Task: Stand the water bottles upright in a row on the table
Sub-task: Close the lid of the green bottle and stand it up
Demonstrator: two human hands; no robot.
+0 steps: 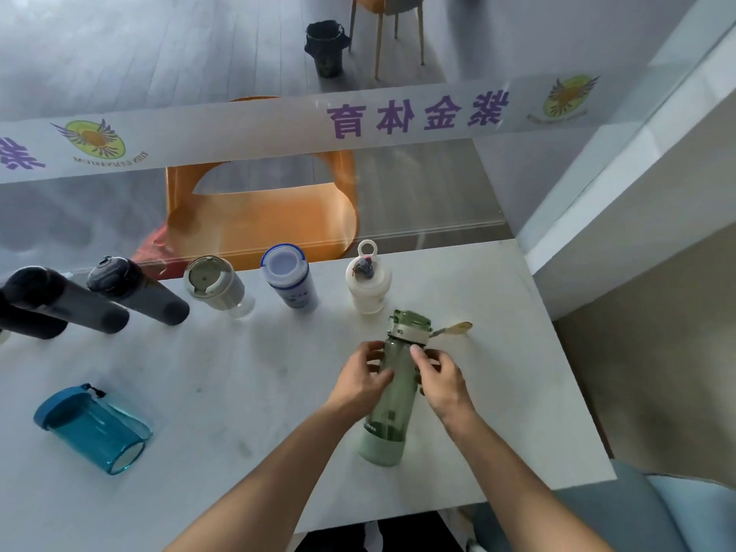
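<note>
A green translucent bottle (392, 408) with a pale green base stands on the white table (247, 376) at the front right. My left hand (364, 374) and my right hand (440, 376) both grip its upper body just under the lid. Along the far edge stand a white bottle (368, 288), a blue-capped bottle (290, 278), a clear bottle with a grey lid (217, 286) and several dark bottles (135, 290). A teal bottle (93, 428) sits at the front left; whether it stands or lies I cannot tell.
A glass partition with a printed white band (358, 121) rises along the table's far edge. Behind it are an orange chair (263, 217) and a black bin (326, 47). A white ledge (637, 173) borders the right side. The table's near edge runs beneath my forearms.
</note>
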